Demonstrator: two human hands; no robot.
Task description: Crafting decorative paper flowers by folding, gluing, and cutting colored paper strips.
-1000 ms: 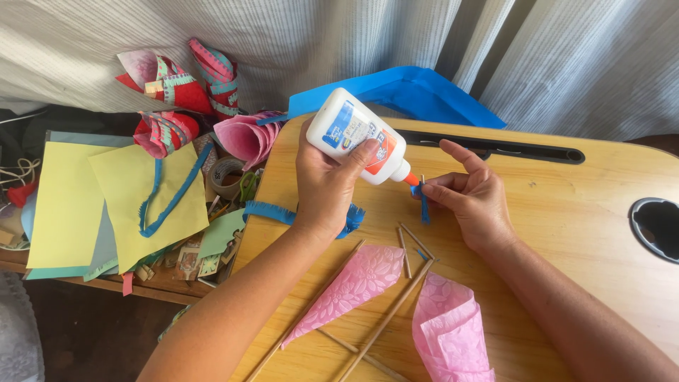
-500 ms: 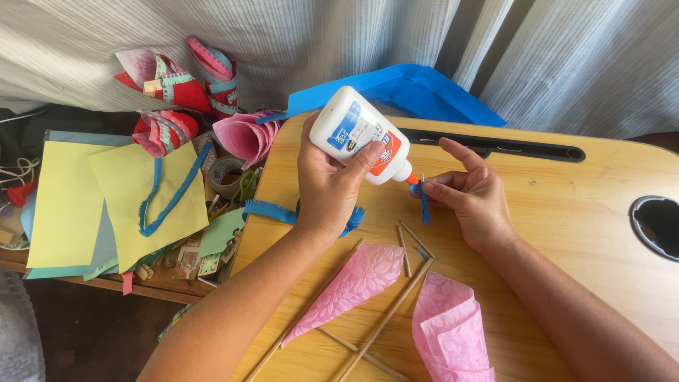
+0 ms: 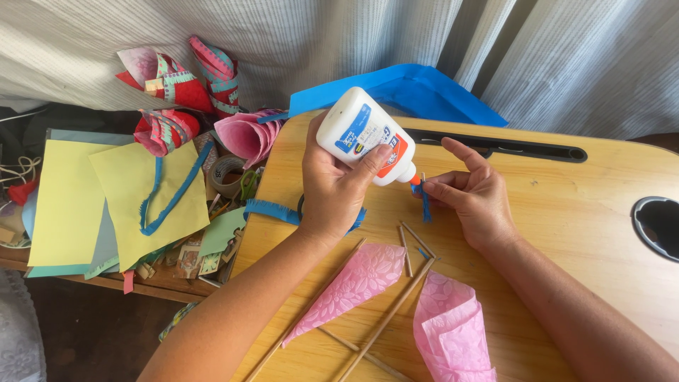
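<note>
- The left hand (image 3: 338,189) is wrapped tight around one white glue bottle (image 3: 362,134) with a blue and red label, tipped so its orange nozzle points down and to the right.
- The right hand (image 3: 475,198), just right of the glue bottle's nozzle, has thumb and bent fingers pinched shut on one short thin stick (image 3: 423,181) with a blue fringed paper strip (image 3: 425,205) at it; the index finger sticks out straight. The nozzle touches the strip at the top.
- Both hands work over one light wooden table (image 3: 566,212), which has a dark slot along its far edge and a round dark hole at the right.
- Below the glue bottle lie two pink patterned paper pieces: one rolled cone (image 3: 350,286) and, to its right, one crumpled sheet (image 3: 453,332).
- Thin wooden sticks (image 3: 389,318) lie about the cone, long ones crossing and two short ones nearer the bottle; an exact count I cannot tell.
- One more blue fringed strip (image 3: 272,210) lies under the left hand.
- Behind the glue bottle lies one blue paper sheet (image 3: 417,92), against a striped grey curtain (image 3: 283,42).
- Left of the glue bottle, off the table: two yellow paper sheets (image 3: 106,198), a pink cone bundle (image 3: 244,134), red decorated cones (image 3: 170,85), one tape roll (image 3: 226,173).
</note>
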